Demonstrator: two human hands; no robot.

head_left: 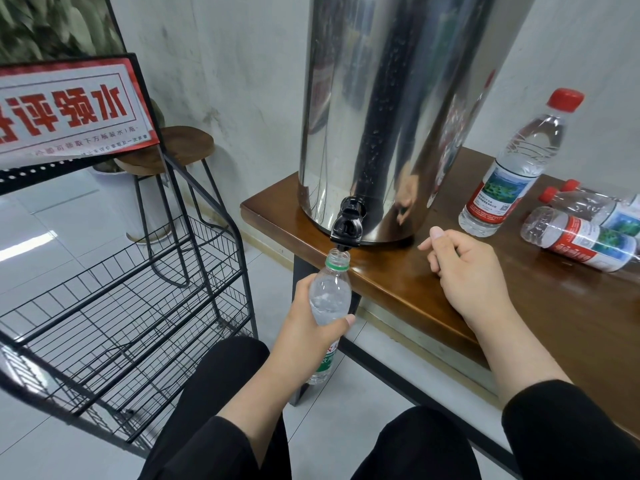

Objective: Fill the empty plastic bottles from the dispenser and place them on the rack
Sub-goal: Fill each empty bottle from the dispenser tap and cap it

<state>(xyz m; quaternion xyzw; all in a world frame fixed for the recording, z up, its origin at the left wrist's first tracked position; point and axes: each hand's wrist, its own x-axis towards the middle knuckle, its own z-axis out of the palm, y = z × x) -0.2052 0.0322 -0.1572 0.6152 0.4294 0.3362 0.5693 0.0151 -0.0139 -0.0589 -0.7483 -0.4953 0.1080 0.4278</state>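
Observation:
My left hand point(308, 327) grips an uncapped clear bottle point(329, 296) with a green neck ring, its mouth right under the black tap point(347, 225) of the steel dispenser point(391, 109). Water shows inside the bottle. My right hand point(464, 271) hovers over the wooden table point(398, 275) to the right of the tap, fingers loosely curled, holding nothing that I can see. A red-capped bottle point(516, 168) stands upright on the table. Beside it lie several bottles on their sides point(581, 237). The black wire rack point(114, 299) stands at the left with bare shelves.
A red and white sign point(65, 109) tops the rack. A wooden stool point(173, 150) and a white plant pot point(152, 202) stand behind the rack by the wall. My knees in black trousers fill the bottom of the view.

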